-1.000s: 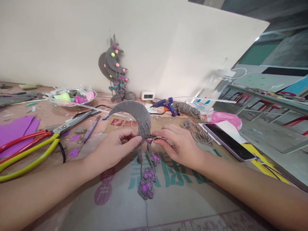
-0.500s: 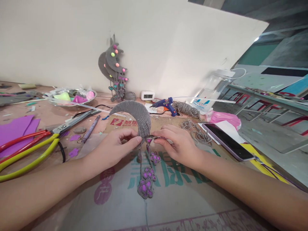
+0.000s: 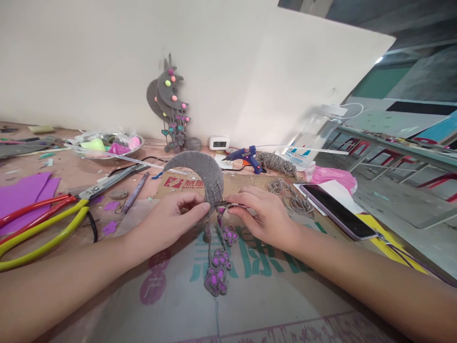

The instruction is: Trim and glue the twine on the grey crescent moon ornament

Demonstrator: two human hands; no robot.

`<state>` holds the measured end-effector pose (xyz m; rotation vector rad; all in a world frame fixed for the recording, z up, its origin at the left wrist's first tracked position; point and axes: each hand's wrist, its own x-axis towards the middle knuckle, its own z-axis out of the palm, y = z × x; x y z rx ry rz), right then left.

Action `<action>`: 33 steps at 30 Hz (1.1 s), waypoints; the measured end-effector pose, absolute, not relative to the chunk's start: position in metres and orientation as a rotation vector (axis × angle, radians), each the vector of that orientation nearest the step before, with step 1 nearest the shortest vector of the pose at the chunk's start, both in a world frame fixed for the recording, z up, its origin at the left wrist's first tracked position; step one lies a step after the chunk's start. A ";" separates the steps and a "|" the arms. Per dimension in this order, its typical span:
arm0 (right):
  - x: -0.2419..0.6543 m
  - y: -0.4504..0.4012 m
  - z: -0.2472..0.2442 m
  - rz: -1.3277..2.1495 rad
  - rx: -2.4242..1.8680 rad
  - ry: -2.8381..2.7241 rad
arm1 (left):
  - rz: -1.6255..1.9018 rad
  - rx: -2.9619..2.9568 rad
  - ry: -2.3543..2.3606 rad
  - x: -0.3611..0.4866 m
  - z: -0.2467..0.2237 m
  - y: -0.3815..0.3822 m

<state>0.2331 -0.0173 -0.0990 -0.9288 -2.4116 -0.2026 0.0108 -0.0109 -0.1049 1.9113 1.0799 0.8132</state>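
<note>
A crescent moon (image 3: 202, 167) wrapped in grey yarn stands upright above the cardboard, its lower end between my hands. My left hand (image 3: 178, 216) pinches that lower end with thumb and fingertips. My right hand (image 3: 262, 214) is closed, thumb against fingers, on a thin grey strand of yarn (image 3: 235, 205) at the moon's right edge. From the moon hang yarn strings with purple-centred flowers (image 3: 216, 280) edged in grey; a smaller flower (image 3: 230, 236) hangs higher, below my right fingertips. My fingers hide part of the moon's lower end.
Shears (image 3: 84, 197) with red and yellow handles, a pen (image 3: 134, 193) and purple felt (image 3: 26, 200) lie left. Behind are a bowl (image 3: 123, 155), a blue glue gun (image 3: 246, 157), a clock (image 3: 219, 143) and finished moons (image 3: 167, 97). Yarn (image 3: 296, 197), a phone (image 3: 337, 212) and a bottle (image 3: 310, 136) are right.
The camera view has shifted very slightly. Both hands keep the same hold on the moon and the yarn strand.
</note>
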 end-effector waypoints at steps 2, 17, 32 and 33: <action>0.233 -0.017 -0.098 -0.221 -0.932 -2.418 | 0.816 1.909 1.077 0.011 -0.105 -0.011; 0.234 -0.016 -0.099 -0.258 -0.894 -2.450 | 0.774 1.889 1.063 0.011 -0.103 -0.012; 0.232 -0.017 -0.101 -0.204 -0.891 -2.395 | 0.793 1.900 1.066 0.011 -0.107 -0.010; 0.232 -0.018 -0.101 -0.204 -0.890 -2.396 | 0.794 1.908 1.067 0.011 -0.107 -0.011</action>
